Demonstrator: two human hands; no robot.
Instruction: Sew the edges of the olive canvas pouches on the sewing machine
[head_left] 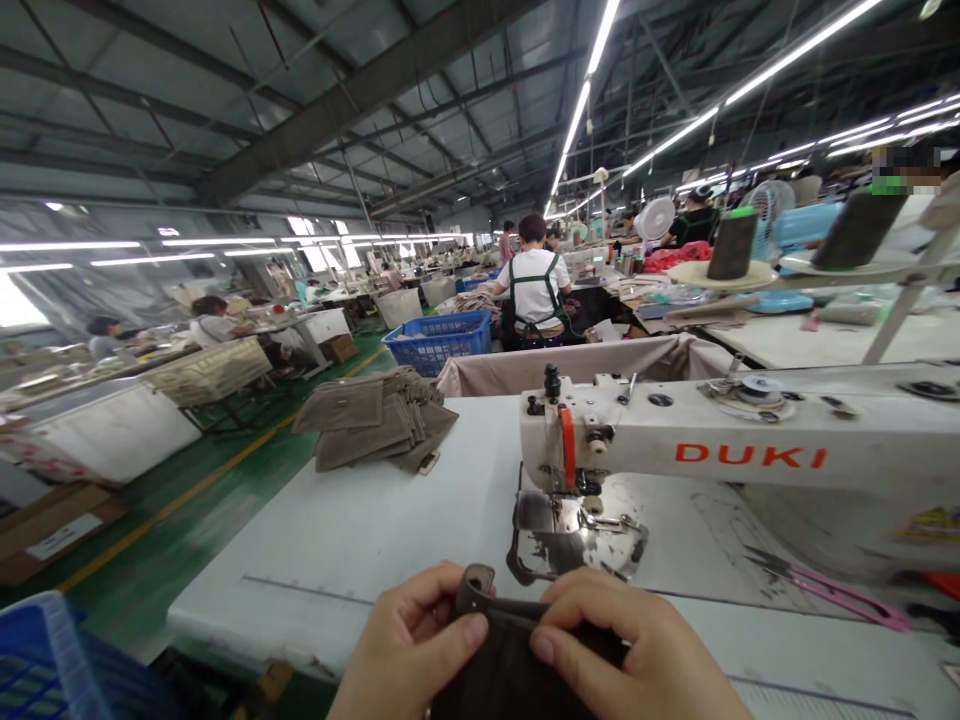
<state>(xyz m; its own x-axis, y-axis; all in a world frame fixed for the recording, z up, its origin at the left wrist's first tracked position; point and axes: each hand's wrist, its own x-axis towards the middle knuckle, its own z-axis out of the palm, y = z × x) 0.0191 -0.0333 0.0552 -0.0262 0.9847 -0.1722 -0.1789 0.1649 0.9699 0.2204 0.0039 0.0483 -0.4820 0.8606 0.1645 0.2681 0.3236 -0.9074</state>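
Note:
Both hands hold a dark brown fabric piece (510, 665) in front of the sewing machine (630, 430). My left hand (420, 635) pinches its upper left corner, beside a small folded loop of the same cloth that stands up. With thumb and fingers closed, my right hand (622, 640) grips the top edge a little to the right. The lower part of the fabric runs out of the picture at the bottom. Just beyond the hands lie the machine's needle plate and presser foot area (577, 530).
A stack of brown fabric pieces (375, 415) lies at the table's far left. Pink-handled scissors (832, 590) rest on the right. Thread cones (731, 245) stand behind the machine. Blue baskets (442, 340) are on the floor, and a co-worker (534, 280) sits ahead, back turned.

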